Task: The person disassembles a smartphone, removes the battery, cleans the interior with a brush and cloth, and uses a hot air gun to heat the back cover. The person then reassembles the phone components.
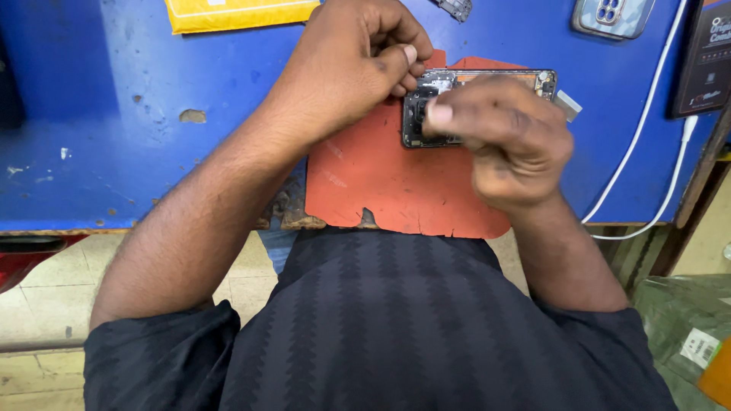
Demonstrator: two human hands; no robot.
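Pinching at the camera corner of an opened smartphone [487,80] with left hand [350,65], fingers curled shut on something too small to tell. Right hand [506,141], fisted at five o'clock, steadying the phone on an orange mat [396,183] atop blue bench [114,114].

Red mat [381,183]; blue table [137,91].

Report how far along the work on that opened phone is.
Done: the phone lies on the red mat with its back off, boards exposed. In hand: the left hand and right hand both pinch at its camera end; what they grip is hidden. Left: the phone remains open; no back cover is fitted.
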